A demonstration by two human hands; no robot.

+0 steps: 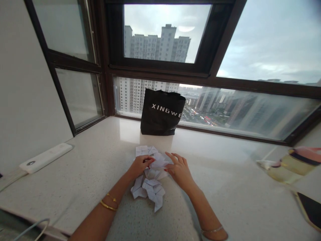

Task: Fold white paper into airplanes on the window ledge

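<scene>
Between my hands is a sheet of folded white paper (159, 161). My left hand (142, 165) pinches its left side with thumb and fingertips. At the right side, my right hand (180, 169) has its thumb under the paper's edge and its other fingers raised and spread apart. Several folded white paper pieces (153, 191) lie on the pale speckled counter (100, 167), closer to me than the sheet. More folded paper pieces (145, 150) rest just beyond my left hand. The fingertips partly hide the sheet's edges.
A black bag (162, 113) with white lettering stands against the window behind the papers. To the left lies a white power strip (47, 157) with a cable. At the right are a yellowish bottle (288, 167) with a pink top and a dark phone-like slab (311, 207).
</scene>
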